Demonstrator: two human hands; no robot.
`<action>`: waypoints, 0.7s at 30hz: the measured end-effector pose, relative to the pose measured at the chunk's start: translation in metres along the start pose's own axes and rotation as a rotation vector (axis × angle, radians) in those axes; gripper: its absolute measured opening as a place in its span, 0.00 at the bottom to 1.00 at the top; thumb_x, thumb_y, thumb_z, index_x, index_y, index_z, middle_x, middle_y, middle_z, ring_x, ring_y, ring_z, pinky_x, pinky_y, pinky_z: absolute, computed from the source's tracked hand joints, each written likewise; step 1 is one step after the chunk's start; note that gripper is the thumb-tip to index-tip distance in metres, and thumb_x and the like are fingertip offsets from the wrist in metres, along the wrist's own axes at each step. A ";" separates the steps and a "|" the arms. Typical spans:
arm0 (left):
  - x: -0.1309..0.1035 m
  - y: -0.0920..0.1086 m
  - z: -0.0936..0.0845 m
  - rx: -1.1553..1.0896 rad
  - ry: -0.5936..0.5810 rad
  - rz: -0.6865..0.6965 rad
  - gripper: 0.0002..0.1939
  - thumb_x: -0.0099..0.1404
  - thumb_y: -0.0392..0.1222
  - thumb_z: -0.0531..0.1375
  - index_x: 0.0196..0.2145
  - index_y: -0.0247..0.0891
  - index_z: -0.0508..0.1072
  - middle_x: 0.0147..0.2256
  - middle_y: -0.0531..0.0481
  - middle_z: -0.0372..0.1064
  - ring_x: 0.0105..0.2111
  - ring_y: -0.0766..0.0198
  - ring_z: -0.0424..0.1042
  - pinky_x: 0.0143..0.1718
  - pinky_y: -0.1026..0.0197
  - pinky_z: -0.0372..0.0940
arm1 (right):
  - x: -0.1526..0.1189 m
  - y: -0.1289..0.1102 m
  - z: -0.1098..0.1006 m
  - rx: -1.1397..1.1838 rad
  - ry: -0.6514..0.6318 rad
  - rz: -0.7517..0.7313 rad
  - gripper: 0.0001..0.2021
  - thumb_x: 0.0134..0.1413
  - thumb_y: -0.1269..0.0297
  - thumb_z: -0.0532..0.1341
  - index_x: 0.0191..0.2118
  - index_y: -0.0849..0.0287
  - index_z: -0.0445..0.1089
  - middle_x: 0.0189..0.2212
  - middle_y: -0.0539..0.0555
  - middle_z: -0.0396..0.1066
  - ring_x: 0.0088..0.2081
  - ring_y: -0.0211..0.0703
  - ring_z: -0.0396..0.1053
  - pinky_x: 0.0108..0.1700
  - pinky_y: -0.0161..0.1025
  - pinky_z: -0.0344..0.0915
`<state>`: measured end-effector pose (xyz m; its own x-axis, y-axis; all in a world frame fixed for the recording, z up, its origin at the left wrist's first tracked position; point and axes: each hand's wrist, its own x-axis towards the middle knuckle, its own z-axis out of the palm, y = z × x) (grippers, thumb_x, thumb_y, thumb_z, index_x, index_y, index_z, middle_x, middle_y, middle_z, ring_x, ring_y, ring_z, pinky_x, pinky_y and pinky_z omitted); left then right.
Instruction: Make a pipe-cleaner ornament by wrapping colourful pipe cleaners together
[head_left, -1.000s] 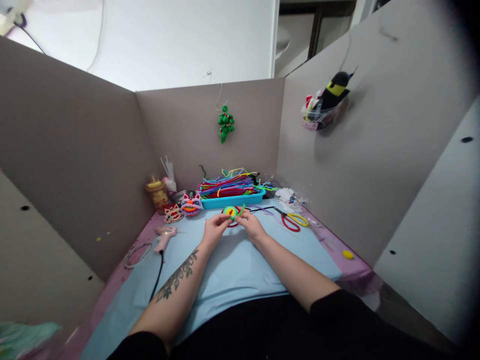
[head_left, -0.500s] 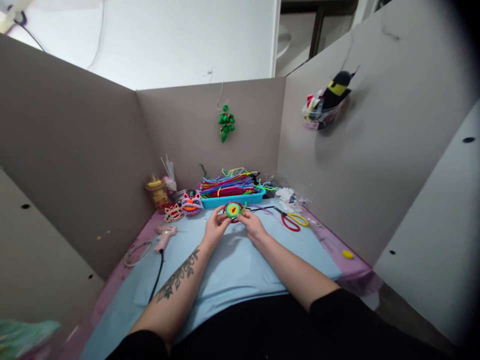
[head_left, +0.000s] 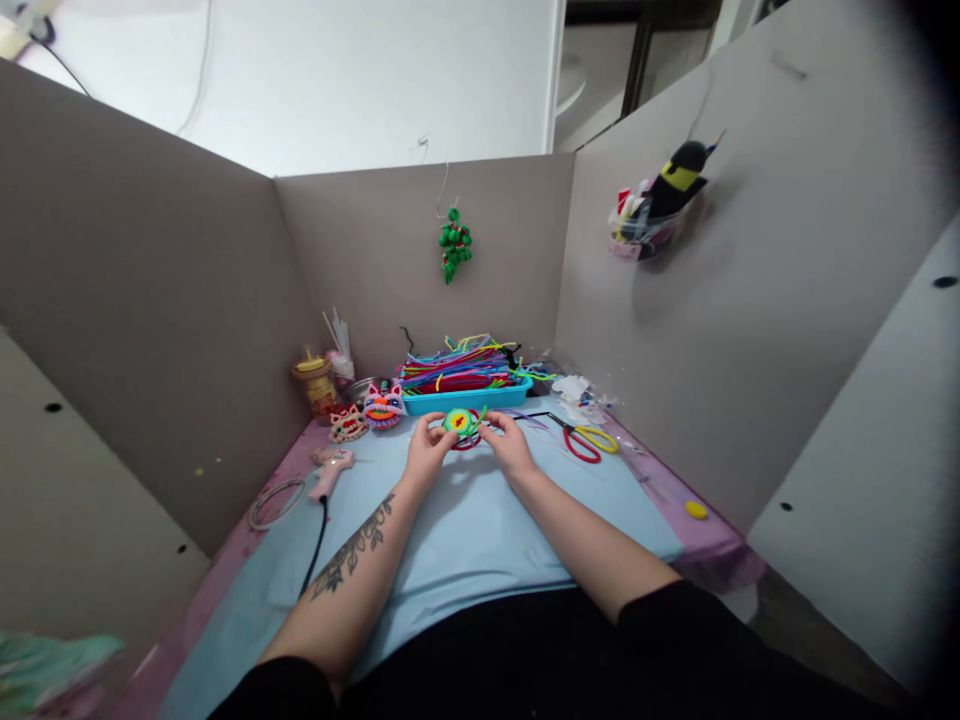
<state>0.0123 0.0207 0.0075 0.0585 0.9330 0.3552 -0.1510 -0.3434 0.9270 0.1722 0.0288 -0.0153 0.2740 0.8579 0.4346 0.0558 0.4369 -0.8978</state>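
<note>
My left hand (head_left: 426, 450) is closed on the left side of a round coil of pipe cleaners (head_left: 459, 423), green at the rim with yellow and a little red at its centre. My right hand (head_left: 511, 450) pinches at the coil's right edge, where a short green pipe cleaner end (head_left: 482, 412) sticks up. Behind and below the coil a red pipe cleaner loop (head_left: 466, 444) shows. Both hands are above the light blue cloth (head_left: 480, 540). The pinched fingertips are too small to make out fully.
Behind the hands stands a blue tray (head_left: 469, 401) heaped with pipe cleaners. Scissors (head_left: 585, 443) with red and yellow handles lie at right. A pink glue gun (head_left: 330, 472), lion-head crafts (head_left: 384, 407) and a cup (head_left: 315, 388) are at left. Grey panels enclose the table.
The coil has shifted slightly left and tilted flatter, with my left hand moving along. The red loop shows more below it. My right hand stays nearly in place.
</note>
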 end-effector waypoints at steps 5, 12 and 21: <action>-0.001 0.001 0.000 0.020 -0.039 -0.008 0.27 0.49 0.48 0.66 0.42 0.36 0.62 0.21 0.58 0.66 0.23 0.67 0.70 0.29 0.64 0.64 | 0.000 -0.003 0.001 -0.018 -0.049 -0.069 0.13 0.42 0.55 0.63 0.32 0.59 0.72 0.38 0.56 0.69 0.45 0.47 0.64 0.53 0.44 0.56; -0.003 0.003 0.001 0.036 -0.077 -0.051 0.27 0.48 0.49 0.66 0.42 0.36 0.61 0.20 0.58 0.65 0.22 0.67 0.68 0.28 0.64 0.62 | -0.001 -0.005 0.001 0.075 -0.094 0.021 0.19 0.39 0.50 0.64 0.35 0.58 0.72 0.37 0.54 0.72 0.45 0.48 0.65 0.50 0.45 0.58; -0.005 0.003 0.000 0.287 0.082 0.152 0.21 0.52 0.47 0.63 0.42 0.38 0.65 0.31 0.50 0.69 0.32 0.63 0.70 0.31 0.64 0.62 | -0.003 -0.010 0.004 0.115 -0.115 0.061 0.14 0.38 0.51 0.65 0.22 0.57 0.68 0.34 0.53 0.72 0.45 0.50 0.65 0.49 0.46 0.58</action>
<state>0.0115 0.0150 0.0086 -0.0249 0.8705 0.4915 0.1326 -0.4844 0.8647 0.1667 0.0231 -0.0078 0.1618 0.9064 0.3903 -0.0694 0.4050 -0.9117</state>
